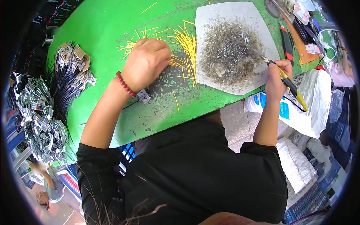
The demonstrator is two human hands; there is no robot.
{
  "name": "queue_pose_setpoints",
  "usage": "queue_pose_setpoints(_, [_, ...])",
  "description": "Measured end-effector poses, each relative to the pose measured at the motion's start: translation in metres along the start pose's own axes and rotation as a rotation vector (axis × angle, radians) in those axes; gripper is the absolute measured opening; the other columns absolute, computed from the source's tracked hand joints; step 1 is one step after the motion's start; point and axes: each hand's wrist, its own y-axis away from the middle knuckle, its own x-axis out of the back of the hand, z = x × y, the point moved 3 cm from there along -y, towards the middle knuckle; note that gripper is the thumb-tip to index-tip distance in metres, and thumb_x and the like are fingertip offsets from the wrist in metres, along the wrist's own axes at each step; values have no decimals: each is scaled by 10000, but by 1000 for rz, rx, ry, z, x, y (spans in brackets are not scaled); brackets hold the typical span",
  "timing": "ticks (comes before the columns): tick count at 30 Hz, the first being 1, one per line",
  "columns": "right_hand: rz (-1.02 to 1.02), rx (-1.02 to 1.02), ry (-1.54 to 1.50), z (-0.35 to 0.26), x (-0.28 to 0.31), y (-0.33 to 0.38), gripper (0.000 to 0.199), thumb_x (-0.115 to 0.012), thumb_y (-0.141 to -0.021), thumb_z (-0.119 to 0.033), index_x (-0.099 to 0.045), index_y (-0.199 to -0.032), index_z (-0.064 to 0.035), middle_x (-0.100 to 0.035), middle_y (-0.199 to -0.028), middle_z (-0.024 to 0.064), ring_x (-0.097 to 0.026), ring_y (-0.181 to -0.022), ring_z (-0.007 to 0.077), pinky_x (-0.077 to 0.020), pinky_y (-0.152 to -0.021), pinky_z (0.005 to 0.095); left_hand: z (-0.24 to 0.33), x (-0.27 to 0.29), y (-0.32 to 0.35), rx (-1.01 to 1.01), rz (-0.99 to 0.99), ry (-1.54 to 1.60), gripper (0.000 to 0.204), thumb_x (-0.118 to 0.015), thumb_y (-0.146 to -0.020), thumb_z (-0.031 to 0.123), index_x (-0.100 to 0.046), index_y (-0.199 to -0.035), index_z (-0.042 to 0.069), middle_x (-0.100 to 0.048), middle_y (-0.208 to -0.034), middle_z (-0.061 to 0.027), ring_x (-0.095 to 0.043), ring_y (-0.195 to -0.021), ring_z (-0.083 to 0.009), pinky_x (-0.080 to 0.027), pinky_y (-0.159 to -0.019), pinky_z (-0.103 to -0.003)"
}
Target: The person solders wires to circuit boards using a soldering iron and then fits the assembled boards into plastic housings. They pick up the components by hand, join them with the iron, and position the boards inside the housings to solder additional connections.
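Working remotely, I have the soldering iron (288, 81) clamped in my right hand (276, 80), pointing over the gritty sheet (240, 8); swinging it left could scorch the yellow wires (188, 45) or my left hand (148, 62) above them, whose grip I can't tell.

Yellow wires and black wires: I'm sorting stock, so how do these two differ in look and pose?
Length: the yellow wires look shorter than the black wires.
Pose: the yellow wires are mostly straight and loosely scattered; the black wires curve together in a bunch.
Place: the yellow wires lie near the left hand; the black wires lie farther left.
Both are thin and lie on the green table.
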Motion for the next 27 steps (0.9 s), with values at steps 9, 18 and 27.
queue_pose_setpoints(9, [-24,12,70,8,0,0,180,-688,-808,18,-555,-901,-59,-524,-789,-40,-464,-693,33,-357,-632,189,11,34,2,257,385,342,78,-683,-841,3,-617,-883,6,-666,-800,-87,-671,-767,-198,-535,-723,-320])
queue_pose_setpoints(18, [-18,4,129,-16,-19,9,224,-726,-815,0,-592,-990,-40,-589,-878,-6,-535,-781,62,-427,-706,202,-1,31,17,315,313,337,153,-689,-838,8,-688,-991,3,-720,-882,-101,-707,-822,-158,-557,-727,-274])
queue_pose_setpoints(27, [-235,-142,-77,-27,-88,49,297,-756,-825,-115,-629,-1065,7,-610,-862,13,-547,-742,69,-436,-674,194,3,43,47,352,361,367,228,-726,-780,30,-709,-1007,38,-716,-970,-86,-678,-912,-195,-529,-775,-309])
